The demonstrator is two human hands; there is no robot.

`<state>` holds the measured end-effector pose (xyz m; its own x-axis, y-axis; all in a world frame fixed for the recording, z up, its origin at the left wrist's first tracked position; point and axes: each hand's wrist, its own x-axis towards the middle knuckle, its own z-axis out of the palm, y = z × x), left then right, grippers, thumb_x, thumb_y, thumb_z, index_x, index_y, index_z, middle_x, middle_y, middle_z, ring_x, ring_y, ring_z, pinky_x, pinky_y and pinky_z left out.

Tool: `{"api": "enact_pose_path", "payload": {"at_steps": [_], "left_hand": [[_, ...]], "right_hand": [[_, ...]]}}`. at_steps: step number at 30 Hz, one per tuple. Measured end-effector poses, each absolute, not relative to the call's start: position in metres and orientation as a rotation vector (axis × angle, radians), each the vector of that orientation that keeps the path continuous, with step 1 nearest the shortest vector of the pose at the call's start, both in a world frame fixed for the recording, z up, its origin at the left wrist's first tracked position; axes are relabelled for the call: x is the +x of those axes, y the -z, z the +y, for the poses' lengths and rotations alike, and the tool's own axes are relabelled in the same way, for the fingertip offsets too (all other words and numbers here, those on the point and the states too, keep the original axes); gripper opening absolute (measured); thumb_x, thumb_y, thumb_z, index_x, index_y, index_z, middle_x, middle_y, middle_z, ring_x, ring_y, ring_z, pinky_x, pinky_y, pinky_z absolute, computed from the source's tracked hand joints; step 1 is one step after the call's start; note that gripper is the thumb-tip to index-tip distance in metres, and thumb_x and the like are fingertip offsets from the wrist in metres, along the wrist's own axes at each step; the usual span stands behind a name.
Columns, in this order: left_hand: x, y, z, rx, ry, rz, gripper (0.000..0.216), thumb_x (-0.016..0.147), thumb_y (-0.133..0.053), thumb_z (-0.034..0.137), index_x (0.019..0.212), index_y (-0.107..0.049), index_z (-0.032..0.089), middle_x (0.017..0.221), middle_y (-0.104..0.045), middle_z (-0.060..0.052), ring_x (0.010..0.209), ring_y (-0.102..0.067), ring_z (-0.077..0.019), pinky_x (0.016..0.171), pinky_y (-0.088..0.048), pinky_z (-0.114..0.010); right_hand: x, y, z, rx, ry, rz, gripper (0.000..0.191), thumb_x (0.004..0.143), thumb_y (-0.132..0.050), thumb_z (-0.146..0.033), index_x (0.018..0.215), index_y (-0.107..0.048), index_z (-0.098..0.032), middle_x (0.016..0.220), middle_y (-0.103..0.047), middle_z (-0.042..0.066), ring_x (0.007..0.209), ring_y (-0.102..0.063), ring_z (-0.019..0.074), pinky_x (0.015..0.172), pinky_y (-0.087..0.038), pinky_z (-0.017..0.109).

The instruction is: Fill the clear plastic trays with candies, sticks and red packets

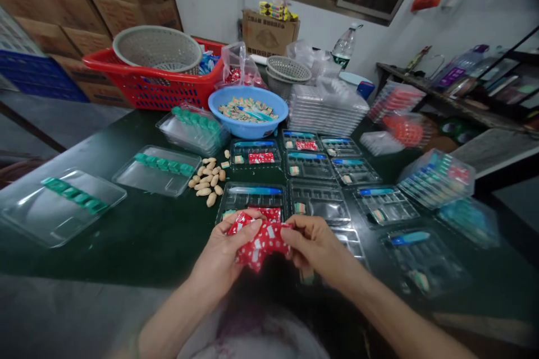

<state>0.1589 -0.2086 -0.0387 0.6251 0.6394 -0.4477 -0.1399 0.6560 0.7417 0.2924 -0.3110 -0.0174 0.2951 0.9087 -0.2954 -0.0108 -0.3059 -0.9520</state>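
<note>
My left hand (pixel 221 252) is closed around red packets (pixel 263 240) with a white pattern; how many is hard to see. With thumb and fingers my right hand (pixel 320 244) pinches their right edge. Just beyond my hands, a clear compartment tray (pixel 229 196) holds a blue pen (pixel 256 191), and another red packet (pixel 269 214) lies in or over it, partly hidden by my fingers. More clear trays (pixel 309 166) stand in rows behind and to the right. Most carry a blue pen and a small striped block (pixel 294 170).
Unshelled peanuts (pixel 208 182) lie in a pile left of the trays. Behind are a blue basin (pixel 248 130) of striped blocks, a red basket (pixel 155 87) and stacked clear trays (pixel 324 109). Trays with green strips (pixel 164 165) lie left; filled stacked trays (pixel 438 179) stand right.
</note>
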Motion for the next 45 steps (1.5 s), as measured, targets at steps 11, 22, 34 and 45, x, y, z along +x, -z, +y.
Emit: {"api": "enact_pose_path", "payload": {"at_steps": [11,22,34,45], "left_hand": [[0.147,0.045,-0.204,0.590,-0.485,0.752,0.022,0.068,-0.070,0.010,0.089,-0.067,0.012,0.088,-0.066,-0.006,0.069,-0.063,-0.0136,0.064,-0.053,-0.022],[0.147,0.042,-0.204,0.564,-0.439,0.722,0.023,0.071,-0.064,0.008,0.094,-0.066,0.010,0.090,-0.066,-0.010,0.074,-0.063,-0.0177,0.068,-0.054,-0.028],[0.159,0.040,-0.209,0.640,-0.536,0.733,0.036,0.067,-0.071,0.013,0.102,-0.062,0.015,0.091,-0.068,-0.008,0.072,-0.065,-0.0174,0.066,-0.053,-0.026],[0.170,0.044,-0.223,0.648,-0.487,0.721,0.024,0.068,-0.070,0.013,0.091,-0.064,0.015,0.081,-0.068,-0.005,0.062,-0.063,-0.0137,0.058,-0.052,-0.021]], "right_hand": [[0.423,0.037,-0.309,-1.961,-0.506,-0.866,0.025,0.080,-0.049,-0.038,0.073,-0.055,-0.015,0.053,-0.049,-0.003,0.045,-0.043,0.0077,0.039,-0.031,0.016],[0.497,0.053,-0.255,-2.489,-0.298,-0.912,0.018,0.074,-0.057,-0.024,0.059,-0.057,-0.014,0.053,-0.055,0.000,0.055,-0.054,0.0122,0.049,-0.037,0.019],[0.378,0.025,-0.279,-2.025,-0.493,-1.316,0.033,0.083,-0.051,-0.043,0.064,-0.057,-0.017,0.063,-0.058,0.001,0.060,-0.052,0.0127,0.056,-0.039,0.023],[0.299,0.020,-0.329,-1.571,-0.968,-0.951,0.017,0.080,-0.055,-0.029,0.069,-0.054,-0.016,0.059,-0.046,-0.004,0.051,-0.039,0.0070,0.046,-0.030,0.018]]}}
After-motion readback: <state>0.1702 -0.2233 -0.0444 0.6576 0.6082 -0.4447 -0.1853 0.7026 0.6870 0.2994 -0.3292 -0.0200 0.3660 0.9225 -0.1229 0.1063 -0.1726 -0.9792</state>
